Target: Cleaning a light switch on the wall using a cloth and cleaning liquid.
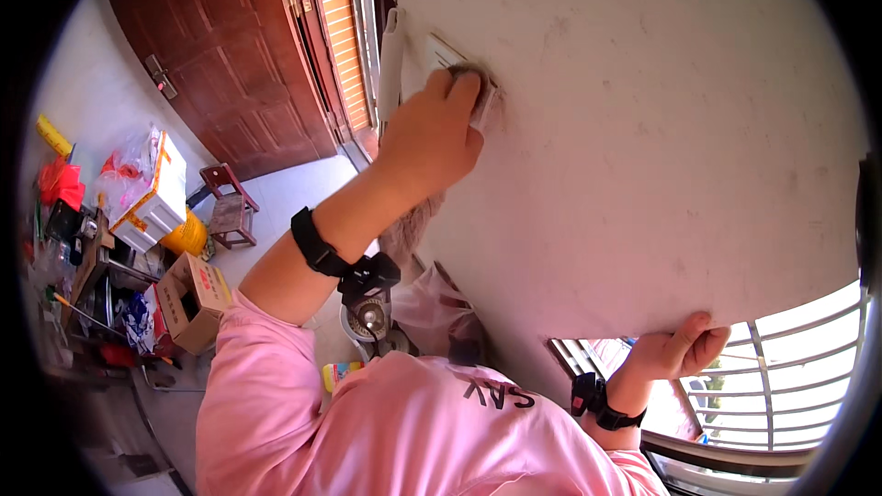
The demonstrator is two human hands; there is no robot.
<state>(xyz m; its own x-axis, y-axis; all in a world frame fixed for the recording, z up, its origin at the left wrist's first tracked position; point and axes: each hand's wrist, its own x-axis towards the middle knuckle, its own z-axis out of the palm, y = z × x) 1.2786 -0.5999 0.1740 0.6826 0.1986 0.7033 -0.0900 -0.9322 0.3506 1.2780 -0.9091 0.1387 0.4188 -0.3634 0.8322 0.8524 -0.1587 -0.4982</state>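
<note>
My left hand (432,133) is raised to the pale wall (634,147). Its fingers are closed on a grey-brown cloth (412,231), which hangs down behind my forearm. A bunched part of the cloth presses over a white wall switch plate (443,51), so part of the plate is hidden. Dark smudges mark the wall around it. Lower at the right, my right hand (678,349) is by the wall's lower edge, near the window. Its fingers are loosely curled, and I see nothing in them. Both wrists wear black straps with small devices.
A brown door (216,46) stands at the upper left. Below it are a small wooden chair (231,207), a white foam box (156,197), a cardboard box (193,303) and clutter. A fan-like device (369,317) stands below my left forearm. Window bars (767,377) are at the lower right.
</note>
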